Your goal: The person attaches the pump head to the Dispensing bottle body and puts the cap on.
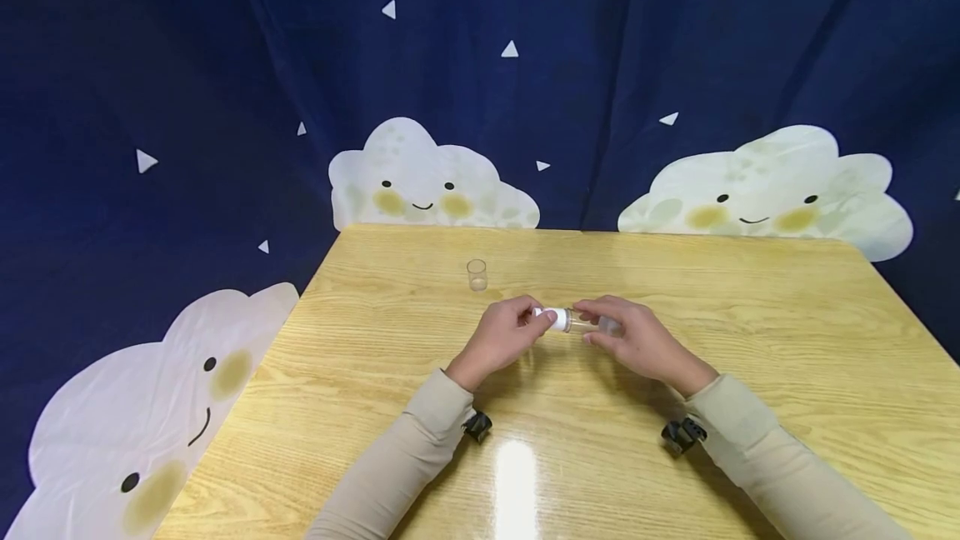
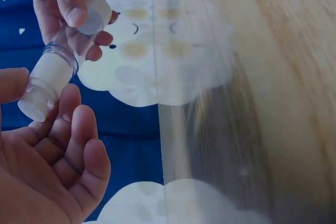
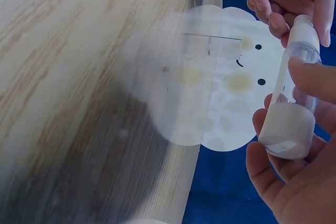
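A small clear bottle (image 1: 582, 323) with a white pump top (image 1: 558, 320) and a white base (image 3: 287, 129) lies nearly level between both hands, above the table. My left hand (image 1: 504, 338) pinches the pump top between thumb and fingers. Around the clear body and base, my right hand (image 1: 637, 342) curls its fingers, its thumb pressing along the side. In the left wrist view, the white collar (image 2: 51, 74) shows below the clear body. A clear cap (image 1: 477, 276) stands on the table, beyond the left hand and apart from it.
The wooden table (image 1: 360, 340) reaches back to a dark blue curtain (image 1: 570, 90) printed with smiling clouds. Its left edge runs past another printed cloud (image 1: 97, 407). Black wrist cameras sit under both sleeves. Light glares off the tabletop near the front.
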`<state>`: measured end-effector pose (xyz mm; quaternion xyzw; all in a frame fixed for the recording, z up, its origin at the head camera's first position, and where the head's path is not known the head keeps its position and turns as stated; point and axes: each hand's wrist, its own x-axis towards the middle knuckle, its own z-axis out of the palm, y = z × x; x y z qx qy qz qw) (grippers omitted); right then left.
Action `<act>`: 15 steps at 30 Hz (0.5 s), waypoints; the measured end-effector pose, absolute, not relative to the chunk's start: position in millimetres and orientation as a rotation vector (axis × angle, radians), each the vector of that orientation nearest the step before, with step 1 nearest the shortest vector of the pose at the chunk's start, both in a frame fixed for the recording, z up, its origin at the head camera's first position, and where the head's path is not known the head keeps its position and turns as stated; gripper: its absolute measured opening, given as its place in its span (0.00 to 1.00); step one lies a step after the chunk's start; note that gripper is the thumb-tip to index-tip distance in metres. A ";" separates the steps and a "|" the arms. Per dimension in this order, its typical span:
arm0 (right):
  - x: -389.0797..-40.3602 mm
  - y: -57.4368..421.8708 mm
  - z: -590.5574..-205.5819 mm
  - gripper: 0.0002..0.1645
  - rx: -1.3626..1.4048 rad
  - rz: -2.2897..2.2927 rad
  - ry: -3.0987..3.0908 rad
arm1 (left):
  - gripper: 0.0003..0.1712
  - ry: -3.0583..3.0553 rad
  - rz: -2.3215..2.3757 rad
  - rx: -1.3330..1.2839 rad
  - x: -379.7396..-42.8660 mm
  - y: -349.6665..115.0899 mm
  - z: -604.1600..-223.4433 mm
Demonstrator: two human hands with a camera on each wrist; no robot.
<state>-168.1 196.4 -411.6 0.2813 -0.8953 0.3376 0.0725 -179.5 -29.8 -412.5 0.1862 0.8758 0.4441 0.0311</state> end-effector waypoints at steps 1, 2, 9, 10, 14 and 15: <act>-168.1 196.3 -411.6 0.25 0.843 1.012 -2.690 | 0.16 2.705 1.365 0.582 -179.7 -29.8 -412.6; -168.1 196.2 -411.7 0.25 0.841 1.011 -2.690 | 0.16 2.711 1.363 0.589 -179.9 -29.8 -412.7; -166.9 195.6 -412.2 0.25 0.833 1.007 -2.696 | 0.16 2.744 1.348 0.612 -180.9 -30.1 -414.0; -166.6 195.4 -412.3 0.25 0.833 1.014 -2.698 | 0.16 2.745 1.347 0.611 -180.9 -30.2 -414.1; -165.8 194.5 -412.7 0.25 0.830 1.042 -2.706 | 0.15 2.755 1.338 0.608 -180.7 -30.6 -414.1; -165.8 194.3 -413.0 0.25 0.829 1.046 -2.708 | 0.15 2.756 1.337 0.608 -180.6 -30.6 -413.9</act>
